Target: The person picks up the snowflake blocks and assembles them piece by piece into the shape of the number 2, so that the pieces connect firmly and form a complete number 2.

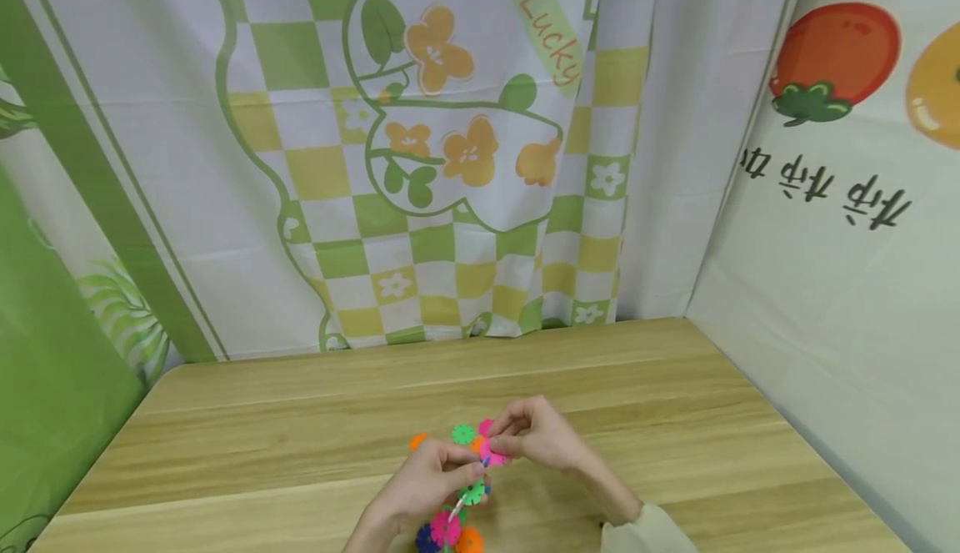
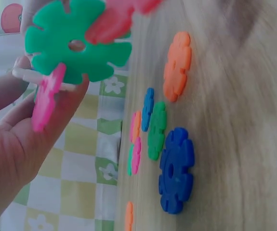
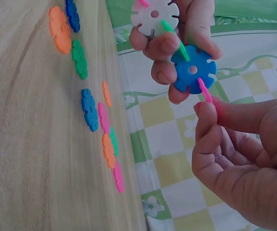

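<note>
My left hand (image 1: 423, 482) grips a chain of joined flower-shaped slotted plastic discs. In the right wrist view its fingers lie around a white disc (image 3: 153, 15) and a blue disc (image 3: 193, 69), with a green disc (image 3: 176, 40) slotted between them. Thumb and forefinger of my right hand (image 1: 543, 436) pinch a pink disc (image 3: 204, 90), seen edge-on, whose rim meets a slot of the blue disc. Lower in the chain, a green disc (image 2: 75, 43) and another pink disc (image 2: 49, 98) show in the left wrist view.
Several loose discs lie on the wooden table (image 1: 637, 403), among them a green one (image 1: 462, 434), an orange one (image 2: 178, 66) and a dark blue one (image 2: 177, 171). A patterned curtain (image 1: 450, 269) hangs along the back edge, and a white printed wall covering (image 1: 825, 303) stands at the right.
</note>
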Available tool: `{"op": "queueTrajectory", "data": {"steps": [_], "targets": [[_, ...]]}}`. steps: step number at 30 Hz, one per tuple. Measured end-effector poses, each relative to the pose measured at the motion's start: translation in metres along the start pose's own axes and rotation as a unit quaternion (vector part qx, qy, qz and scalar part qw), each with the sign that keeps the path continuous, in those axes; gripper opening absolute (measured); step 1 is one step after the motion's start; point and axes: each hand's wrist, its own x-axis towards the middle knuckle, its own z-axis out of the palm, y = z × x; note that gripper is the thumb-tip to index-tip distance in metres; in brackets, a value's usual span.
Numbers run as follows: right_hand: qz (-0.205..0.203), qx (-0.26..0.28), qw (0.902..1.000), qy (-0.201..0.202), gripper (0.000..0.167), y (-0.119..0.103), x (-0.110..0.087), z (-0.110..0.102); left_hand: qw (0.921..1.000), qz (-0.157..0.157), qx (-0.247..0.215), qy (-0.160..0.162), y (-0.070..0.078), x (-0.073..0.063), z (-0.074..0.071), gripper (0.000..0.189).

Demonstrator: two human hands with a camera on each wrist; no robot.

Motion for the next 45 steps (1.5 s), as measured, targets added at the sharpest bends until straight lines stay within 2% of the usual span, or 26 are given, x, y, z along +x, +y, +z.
{"op": "queueTrajectory", "data": {"steps": [5,9,15,18,22,28,36,45], "targets": [[-0.002,0.004,1.0000,-0.003,0.011,-0.003,0.002,0.002,0.9997,0.005,-0.021,0.009,0.000,-0.001,-0.001,0.031],[0.001,0.010,0.9999,-0.009,0.013,-0.004,0.003,0.001,0.9995,-0.006,-0.029,0.014,0.000,-0.003,-0.003,0.034],[0.009,0.018,0.9994,-0.030,0.022,0.000,0.007,-0.003,0.9988,-0.020,0.020,0.041,0.004,-0.003,-0.006,0.043],[0.023,0.019,0.9993,-0.022,0.026,0.007,0.010,-0.009,0.9979,-0.018,0.045,0.044,0.007,-0.003,-0.008,0.047],[0.052,-0.020,0.9984,-0.002,0.023,0.019,0.019,-0.015,0.9970,-0.013,0.064,0.041,0.008,-0.004,-0.009,0.049],[0.078,-0.102,0.9917,-0.003,0.018,0.038,0.040,-0.016,0.9983,-0.021,0.035,0.041,0.007,-0.004,-0.010,0.049],[0.079,-0.155,0.9847,-0.012,0.027,0.055,0.053,-0.015,0.9987,-0.031,0.023,0.033,0.007,-0.005,-0.009,0.043],[0.063,-0.213,0.9744,-0.035,0.027,0.054,0.059,-0.011,0.9989,-0.030,0.017,0.032,0.007,-0.007,-0.011,0.044]]}}
